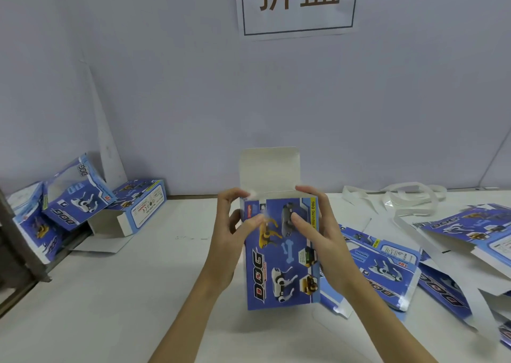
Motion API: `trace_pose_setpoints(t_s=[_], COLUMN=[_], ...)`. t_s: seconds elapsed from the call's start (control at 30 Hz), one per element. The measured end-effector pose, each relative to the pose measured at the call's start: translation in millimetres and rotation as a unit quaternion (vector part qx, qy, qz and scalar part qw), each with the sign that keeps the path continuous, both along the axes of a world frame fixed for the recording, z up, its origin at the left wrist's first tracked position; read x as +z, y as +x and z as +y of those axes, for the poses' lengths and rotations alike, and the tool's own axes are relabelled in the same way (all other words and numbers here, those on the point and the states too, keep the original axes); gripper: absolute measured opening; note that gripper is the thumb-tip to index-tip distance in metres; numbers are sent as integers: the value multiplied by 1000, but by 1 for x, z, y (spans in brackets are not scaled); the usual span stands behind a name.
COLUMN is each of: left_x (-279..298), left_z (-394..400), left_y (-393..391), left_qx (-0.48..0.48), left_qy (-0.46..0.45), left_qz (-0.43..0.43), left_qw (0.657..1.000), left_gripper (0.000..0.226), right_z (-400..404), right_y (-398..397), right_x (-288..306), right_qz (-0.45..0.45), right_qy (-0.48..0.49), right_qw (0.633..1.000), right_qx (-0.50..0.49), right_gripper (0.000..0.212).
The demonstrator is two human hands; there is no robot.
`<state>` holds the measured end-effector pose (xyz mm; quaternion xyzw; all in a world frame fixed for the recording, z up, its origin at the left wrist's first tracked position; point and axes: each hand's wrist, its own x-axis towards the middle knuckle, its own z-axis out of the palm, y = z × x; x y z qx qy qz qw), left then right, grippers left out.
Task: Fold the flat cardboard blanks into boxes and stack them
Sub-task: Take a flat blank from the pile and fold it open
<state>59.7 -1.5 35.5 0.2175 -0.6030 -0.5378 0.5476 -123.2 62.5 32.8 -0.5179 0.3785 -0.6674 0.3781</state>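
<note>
- One blue box (282, 252) stands upright at the counter's (138, 293) middle, its one white top flap (269, 169) raised.
- Two hands grasp it — the left hand (235, 224) curls round the left edge, the right hand (312, 224) round the right, thumbs on the printed front.
- Folded boxes (83, 202) lie heaped at left (about four, overlapping).
- Flat blanks (387, 266) lie spread at right — at least three.
- White straps (409, 199) lie behind them.

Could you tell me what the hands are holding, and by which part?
Both hands grip the upright blue box near its top: left hand at the left edge, right hand at the right.
</note>
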Motion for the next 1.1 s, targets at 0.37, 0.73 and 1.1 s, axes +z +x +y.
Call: trace_pose_setpoints(t_s=[0.37, 0.73, 1.1], left_x=[8, 8, 21], left_z=[4, 21, 28], left_y=[-2, -13, -12], left_qx=[52, 65, 61], left_qy=[-38, -63, -50], left_qz=[30, 0, 6], left_qw=[997, 996, 997], left_gripper=[53, 78, 56], right_z=[3, 3, 15], right_y=[16, 21, 32], right_x=[2, -11, 12], right_qz=[50, 94, 18], right_qy=[-76, -115, -57], right_qw=[987, 974, 992], right_qx=[-136, -171, -115], right_gripper=[46, 53, 45])
